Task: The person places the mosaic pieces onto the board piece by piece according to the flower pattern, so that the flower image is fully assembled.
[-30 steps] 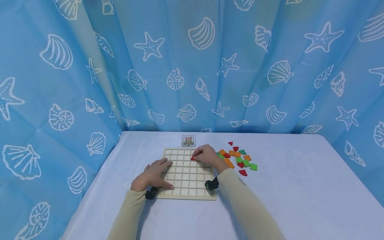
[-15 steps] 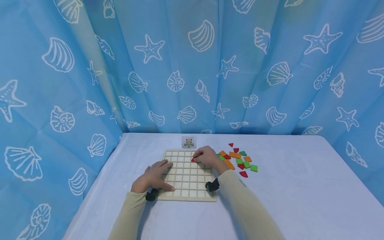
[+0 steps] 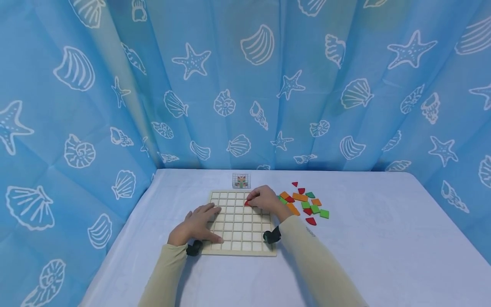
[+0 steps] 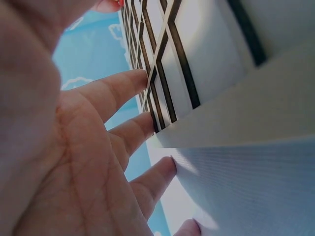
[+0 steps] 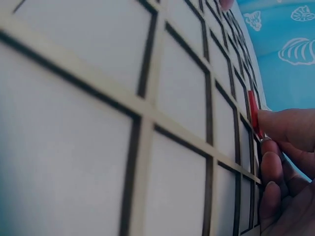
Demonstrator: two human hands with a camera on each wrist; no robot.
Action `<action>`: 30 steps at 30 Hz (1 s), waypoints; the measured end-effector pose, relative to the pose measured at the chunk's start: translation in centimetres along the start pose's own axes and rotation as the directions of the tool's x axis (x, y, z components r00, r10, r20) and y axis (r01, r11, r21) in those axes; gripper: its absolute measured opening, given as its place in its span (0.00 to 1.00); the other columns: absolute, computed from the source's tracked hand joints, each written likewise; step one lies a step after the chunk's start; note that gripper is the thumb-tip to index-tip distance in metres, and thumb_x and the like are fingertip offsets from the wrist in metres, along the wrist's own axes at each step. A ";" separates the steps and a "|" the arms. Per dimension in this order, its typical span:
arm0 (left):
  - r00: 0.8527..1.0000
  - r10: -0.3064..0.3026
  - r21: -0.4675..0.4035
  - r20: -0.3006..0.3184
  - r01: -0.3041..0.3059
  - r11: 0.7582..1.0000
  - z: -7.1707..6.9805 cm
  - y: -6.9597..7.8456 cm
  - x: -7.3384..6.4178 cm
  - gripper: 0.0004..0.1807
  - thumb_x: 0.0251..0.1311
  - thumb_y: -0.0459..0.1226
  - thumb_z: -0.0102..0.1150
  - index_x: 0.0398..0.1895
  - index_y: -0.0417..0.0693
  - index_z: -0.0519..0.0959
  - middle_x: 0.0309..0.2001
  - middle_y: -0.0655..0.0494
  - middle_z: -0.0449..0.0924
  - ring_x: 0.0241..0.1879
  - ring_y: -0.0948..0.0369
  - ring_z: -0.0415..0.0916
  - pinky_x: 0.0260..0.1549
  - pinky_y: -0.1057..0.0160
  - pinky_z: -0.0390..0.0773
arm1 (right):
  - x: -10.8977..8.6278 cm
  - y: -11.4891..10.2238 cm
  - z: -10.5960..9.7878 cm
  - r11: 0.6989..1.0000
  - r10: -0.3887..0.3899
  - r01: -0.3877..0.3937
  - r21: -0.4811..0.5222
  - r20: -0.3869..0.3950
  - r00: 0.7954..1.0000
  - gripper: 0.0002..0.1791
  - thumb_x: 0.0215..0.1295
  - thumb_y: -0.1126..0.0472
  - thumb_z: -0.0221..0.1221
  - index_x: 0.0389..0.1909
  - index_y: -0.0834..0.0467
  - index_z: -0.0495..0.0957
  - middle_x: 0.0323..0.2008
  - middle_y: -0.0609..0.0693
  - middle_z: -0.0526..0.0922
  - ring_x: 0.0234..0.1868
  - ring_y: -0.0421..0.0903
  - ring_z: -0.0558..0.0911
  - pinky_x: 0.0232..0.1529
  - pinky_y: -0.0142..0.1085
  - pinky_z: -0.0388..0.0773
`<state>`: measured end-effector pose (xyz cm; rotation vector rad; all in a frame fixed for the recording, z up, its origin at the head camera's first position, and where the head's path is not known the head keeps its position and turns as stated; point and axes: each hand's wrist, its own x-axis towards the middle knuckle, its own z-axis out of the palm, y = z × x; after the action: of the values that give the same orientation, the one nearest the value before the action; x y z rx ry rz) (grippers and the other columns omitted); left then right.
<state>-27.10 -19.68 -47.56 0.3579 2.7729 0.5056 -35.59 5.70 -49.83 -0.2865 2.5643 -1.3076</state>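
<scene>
A pale grid board [image 3: 238, 253] with raised strips between its square cells lies on the white table. My right hand [image 3: 265, 199] pinches a red piece [image 3: 246, 204] with a curved edge over the upper right of the grid. In the right wrist view the red piece [image 5: 253, 112] stands thin, edge-on, under the thumb, right at the grid strips. My left hand [image 3: 196, 223] rests with spread fingers on the board's left edge. Seen from the left wrist, two fingertips touch the frame while the lower fingers [image 4: 158, 177] reach past it over the cloth.
Right of the board lie scattered flat pieces: orange blocks [image 3: 300, 197], green squares [image 3: 324, 213], red quarter rounds [image 3: 311, 221] and a dark green one [image 3: 310, 194]. A small pattern card [image 3: 241, 181] sits behind the board. A blue shell-print curtain [image 3: 238, 85] hangs at the back.
Both hands keep nearly the same place, the right still pinching the red piece over the same part of the grid. The head view shifts slightly.
</scene>
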 end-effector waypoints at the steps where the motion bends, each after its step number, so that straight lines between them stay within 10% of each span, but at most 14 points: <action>1: 1.000 0.001 0.002 -0.011 -0.001 1.000 -0.2 0.0 0.0 0.56 0.41 0.57 0.78 0.74 0.53 0.62 0.77 0.46 0.54 0.76 0.44 0.49 0.69 0.30 0.47 | 0.2 -0.1 -0.1 1.000 -0.014 0.014 0.001 -0.007 1.000 0.05 0.62 0.59 0.66 0.37 0.55 0.85 0.40 0.49 0.83 0.40 0.47 0.77 0.44 0.39 0.78; 15: 1.000 0.024 -0.020 -0.016 -0.024 1.000 0.0 0.1 -0.3 0.56 0.41 0.57 0.78 0.74 0.52 0.62 0.77 0.45 0.54 0.76 0.43 0.49 0.69 0.30 0.47 | -0.6 -0.3 -0.4 0.999 -0.019 0.018 0.034 0.008 1.000 0.07 0.62 0.57 0.67 0.37 0.55 0.85 0.38 0.49 0.84 0.39 0.47 0.78 0.47 0.41 0.77; 30: 1.000 0.012 -0.043 -0.006 -0.012 0.999 0.0 -0.2 -0.2 0.56 0.40 0.57 0.78 0.74 0.52 0.62 0.77 0.46 0.54 0.76 0.43 0.48 0.70 0.31 0.46 | 0.4 -0.6 -4.3 0.984 -0.107 0.101 -0.144 -0.033 0.994 0.13 0.64 0.59 0.65 0.45 0.62 0.83 0.39 0.52 0.83 0.41 0.47 0.78 0.41 0.38 0.79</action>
<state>-26.94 -19.91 -47.52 0.3645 2.7620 0.5692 -37.27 8.55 -46.92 -0.4305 2.7156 -1.1770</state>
